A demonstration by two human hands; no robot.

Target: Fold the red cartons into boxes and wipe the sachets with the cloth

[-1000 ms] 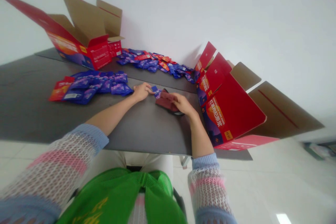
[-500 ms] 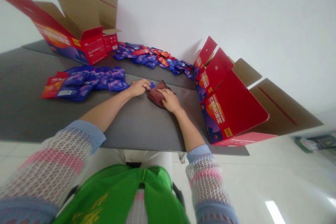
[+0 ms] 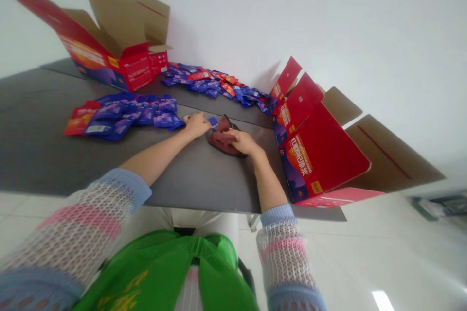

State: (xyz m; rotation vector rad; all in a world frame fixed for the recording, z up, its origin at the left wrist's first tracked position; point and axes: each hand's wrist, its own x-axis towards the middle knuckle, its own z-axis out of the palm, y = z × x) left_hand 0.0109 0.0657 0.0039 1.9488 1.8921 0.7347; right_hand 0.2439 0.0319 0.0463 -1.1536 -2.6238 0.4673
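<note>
Our right hand (image 3: pixel 243 141) grips the maroon pouch (image 3: pixel 221 139); just left of the pouch, our left hand (image 3: pixel 196 125) pinches a blue sachet (image 3: pixel 213 121).

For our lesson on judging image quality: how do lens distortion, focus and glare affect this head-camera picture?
Head view: wide-angle distortion splays the open red cardboard box and bends the dark grey table edge. The striped knit sleeves near the lens are soft and blurred. A bright glare patch sits on the pale floor at bottom right; the white wall is evenly lit.
</note>
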